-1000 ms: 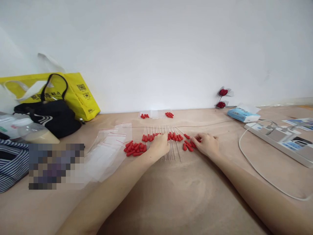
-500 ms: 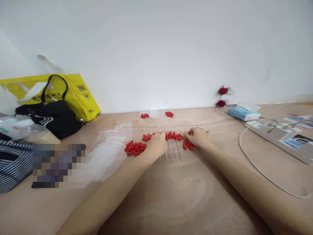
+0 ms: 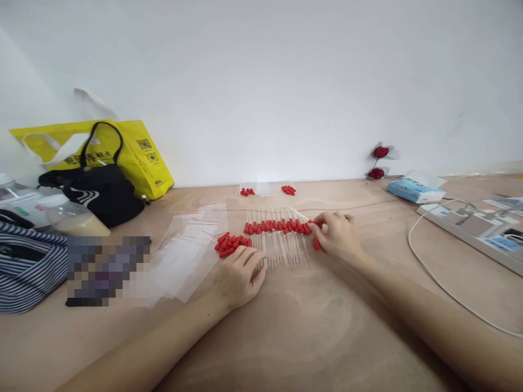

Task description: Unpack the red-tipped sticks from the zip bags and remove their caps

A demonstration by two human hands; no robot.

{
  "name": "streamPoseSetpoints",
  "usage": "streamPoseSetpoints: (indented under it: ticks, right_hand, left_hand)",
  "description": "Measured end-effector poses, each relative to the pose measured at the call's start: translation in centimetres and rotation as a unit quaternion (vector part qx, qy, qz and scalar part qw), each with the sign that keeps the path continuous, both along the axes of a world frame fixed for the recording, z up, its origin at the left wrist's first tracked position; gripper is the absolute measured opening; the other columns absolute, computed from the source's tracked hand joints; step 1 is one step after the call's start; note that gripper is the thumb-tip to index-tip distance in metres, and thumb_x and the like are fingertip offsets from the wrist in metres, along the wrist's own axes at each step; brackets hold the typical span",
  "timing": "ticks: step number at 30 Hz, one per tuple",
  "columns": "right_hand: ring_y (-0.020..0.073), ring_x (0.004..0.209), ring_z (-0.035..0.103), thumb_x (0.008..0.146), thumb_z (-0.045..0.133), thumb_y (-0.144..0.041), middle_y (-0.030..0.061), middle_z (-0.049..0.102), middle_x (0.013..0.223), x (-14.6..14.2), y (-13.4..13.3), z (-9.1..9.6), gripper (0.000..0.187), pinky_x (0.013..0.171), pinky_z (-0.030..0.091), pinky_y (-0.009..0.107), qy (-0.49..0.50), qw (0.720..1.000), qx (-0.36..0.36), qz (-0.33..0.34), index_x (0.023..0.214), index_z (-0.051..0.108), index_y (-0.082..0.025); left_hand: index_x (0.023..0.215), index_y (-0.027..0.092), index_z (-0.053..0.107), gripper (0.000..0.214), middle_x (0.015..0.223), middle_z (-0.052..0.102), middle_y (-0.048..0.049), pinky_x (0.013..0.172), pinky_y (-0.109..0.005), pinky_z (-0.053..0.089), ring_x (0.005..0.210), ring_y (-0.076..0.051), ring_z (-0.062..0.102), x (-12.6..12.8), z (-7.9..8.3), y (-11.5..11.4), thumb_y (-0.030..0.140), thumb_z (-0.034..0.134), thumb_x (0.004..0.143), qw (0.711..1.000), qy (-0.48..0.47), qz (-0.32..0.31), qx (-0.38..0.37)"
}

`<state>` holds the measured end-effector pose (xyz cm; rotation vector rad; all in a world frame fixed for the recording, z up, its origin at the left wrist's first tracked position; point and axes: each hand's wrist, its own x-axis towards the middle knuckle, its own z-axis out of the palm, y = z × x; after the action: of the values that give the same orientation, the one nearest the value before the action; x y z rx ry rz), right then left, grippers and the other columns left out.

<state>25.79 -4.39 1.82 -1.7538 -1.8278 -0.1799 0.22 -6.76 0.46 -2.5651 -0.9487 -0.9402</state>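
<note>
A row of thin clear tubes with red caps (image 3: pixel 278 227) lies side by side on the tan table (image 3: pixel 310 332). A small heap of loose red caps (image 3: pixel 231 243) sits at the row's left end. My right hand (image 3: pixel 338 235) is at the row's right end, fingers pinched on a red cap there. My left hand (image 3: pixel 237 276) rests on the table just in front of the loose caps, fingers loosely curled and apart, holding nothing.
Clear zip bags (image 3: pixel 186 253) lie left of the caps. A black handbag (image 3: pixel 98 190) and yellow bag (image 3: pixel 139 152) stand at the back left, striped cloth (image 3: pixel 28 272) nearer. Two small bags of red caps (image 3: pixel 265 190) lie by the wall. A power strip (image 3: pixel 474 231) with white cable is at right.
My left hand has drawn back from the row of tubes toward me and now rests on the table. My right hand shifted slightly left along the row's right end.
</note>
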Motion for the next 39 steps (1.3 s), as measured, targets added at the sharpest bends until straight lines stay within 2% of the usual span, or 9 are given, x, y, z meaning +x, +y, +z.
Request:
streamPoseSetpoints:
  ticks: [2, 6, 10, 14, 23, 27, 30, 34, 39]
  right_hand:
    - [0.0165, 0.072, 0.051, 0.079, 0.049, -0.033, 0.0014, 0.064, 0.071, -0.9, -1.9, -0.8, 0.017, 0.082, 0.023, 0.038, -0.019, 0.993, 0.083, 0.086, 0.074, 0.059, -0.020]
    - [0.0142, 0.069, 0.049, 0.080, 0.050, -0.029, -0.0006, 0.060, 0.062, -2.8, -3.9, -2.4, 0.016, 0.082, 0.022, 0.035, -0.054, 0.972, 0.146, 0.175, 0.070, 0.056, -0.019]
    - [0.0130, 0.066, 0.045, 0.080, 0.050, -0.027, -0.0017, 0.058, 0.060, -3.9, -4.2, -3.1, 0.016, 0.082, 0.023, 0.035, -0.064, 0.961, 0.165, 0.210, 0.068, 0.055, -0.018]
    - [0.0129, 0.066, 0.044, 0.081, 0.051, -0.025, -0.0019, 0.059, 0.062, -4.3, -4.2, -3.1, 0.013, 0.083, 0.023, 0.035, -0.053, 0.956, 0.176, 0.230, 0.070, 0.056, -0.019]
    - [0.0137, 0.072, 0.046, 0.080, 0.053, -0.025, -0.0011, 0.061, 0.070, -4.3, -4.1, -3.2, 0.011, 0.085, 0.022, 0.038, -0.073, 0.956, 0.185, 0.216, 0.086, 0.062, -0.023]
    - [0.0136, 0.069, 0.045, 0.080, 0.054, -0.028, -0.0013, 0.058, 0.064, -4.3, -4.1, -3.3, 0.010, 0.085, 0.021, 0.039, -0.066, 0.954, 0.186, 0.224, 0.080, 0.064, -0.024]
    - [0.0133, 0.068, 0.044, 0.080, 0.053, -0.027, -0.0016, 0.057, 0.061, -3.7, -4.1, -3.4, 0.012, 0.084, 0.022, 0.038, -0.073, 0.954, 0.186, 0.222, 0.077, 0.064, -0.023]
    - [0.0147, 0.072, 0.047, 0.080, 0.052, -0.023, -0.0001, 0.057, 0.063, -1.6, -3.8, -3.2, 0.014, 0.081, 0.024, 0.036, -0.050, 0.971, 0.191, 0.132, 0.071, 0.063, -0.021]
    - [0.0140, 0.073, 0.050, 0.081, 0.050, -0.030, 0.0008, 0.061, 0.072, -0.4, -3.7, -3.3, 0.016, 0.079, 0.024, 0.034, 0.001, 0.976, 0.188, 0.107, 0.078, 0.064, -0.023]
  left_hand:
    - [0.099, 0.015, 0.055, 0.024, 0.092, 0.060, -0.0083, 0.080, -0.034, 0.043, 0.088, -0.020, 0.053, 0.5, -0.1, 0.2, 0.021, 0.049, 0.077, 1.000, -0.017, 0.007, 0.013]
    - [0.108, 0.018, 0.055, 0.031, 0.106, 0.058, -0.0093, 0.086, -0.038, 0.038, 0.100, -0.023, 0.050, 1.6, -0.1, 0.4, 0.028, 0.050, 0.079, 0.999, -0.021, 0.017, 0.025]
    - [0.095, 0.026, 0.063, 0.018, 0.097, 0.064, -0.0037, 0.085, -0.039, 0.036, 0.092, -0.020, 0.053, 2.3, -0.1, 0.4, 0.023, 0.052, 0.080, 0.998, -0.012, 0.011, 0.059]
    - [0.087, 0.025, 0.063, 0.013, 0.081, 0.067, 0.0026, 0.089, -0.042, 0.031, 0.079, -0.016, 0.056, 2.5, -0.1, 0.3, 0.021, 0.052, 0.081, 0.998, 0.001, -0.008, 0.067]
    - [0.080, 0.023, 0.063, 0.017, 0.074, 0.068, 0.0039, 0.104, -0.050, 0.013, 0.082, -0.015, 0.059, 2.5, -0.2, 0.6, 0.021, 0.047, 0.084, 0.998, 0.009, -0.030, 0.051]
    - [0.076, 0.022, 0.062, 0.019, 0.070, 0.067, 0.0041, 0.105, -0.050, 0.010, 0.083, -0.015, 0.059, 2.6, -0.2, 0.4, 0.019, 0.045, 0.084, 0.998, 0.012, -0.042, 0.050]
    - [0.075, 0.022, 0.062, 0.020, 0.071, 0.067, 0.0035, 0.104, -0.051, 0.012, 0.082, -0.015, 0.060, 2.1, -0.1, 0.5, 0.020, 0.045, 0.084, 0.998, 0.009, -0.037, 0.041]
    - [0.076, 0.021, 0.062, 0.017, 0.078, 0.069, 0.0014, 0.100, -0.051, 0.018, 0.080, -0.017, 0.059, 0.7, 0.0, 1.0, 0.017, 0.047, 0.082, 0.999, -0.009, 0.004, 0.034]
    - [0.076, 0.022, 0.064, 0.014, 0.083, 0.066, -0.0010, 0.085, -0.042, 0.035, 0.082, -0.018, 0.055, 0.5, -0.1, 1.1, 0.020, 0.051, 0.080, 0.996, -0.044, 0.012, 0.071]
